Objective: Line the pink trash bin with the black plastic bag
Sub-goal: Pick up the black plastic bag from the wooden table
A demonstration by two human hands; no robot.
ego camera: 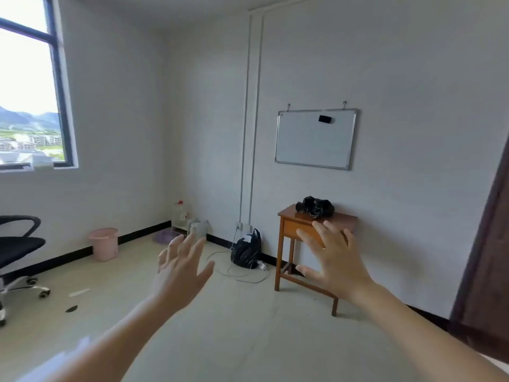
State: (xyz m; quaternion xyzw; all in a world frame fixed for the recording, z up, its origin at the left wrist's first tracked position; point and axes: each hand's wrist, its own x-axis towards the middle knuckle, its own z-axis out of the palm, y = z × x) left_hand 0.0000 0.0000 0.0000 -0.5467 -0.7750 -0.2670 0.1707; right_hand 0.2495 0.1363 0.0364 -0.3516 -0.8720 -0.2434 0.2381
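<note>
A pink trash bin (103, 244) stands on the floor against the left wall, under the window. A crumpled black plastic bag (314, 207) lies on top of a small wooden table (292, 230) by the right wall. My left hand (181, 264) is raised in mid-air with fingers spread and holds nothing. My right hand (332, 256) is also raised with fingers apart, empty, in front of the table and well short of the bag. Both hands are far from the bin.
A filled black bag (246, 250) with white cables (239, 272) sits on the floor near a wall socket. A black office chair (16, 255) stands at the left. Bottles and boxes (187, 223) fill the corner. A whiteboard (315, 139) hangs above the table; a dark door (484, 257) is at right.
</note>
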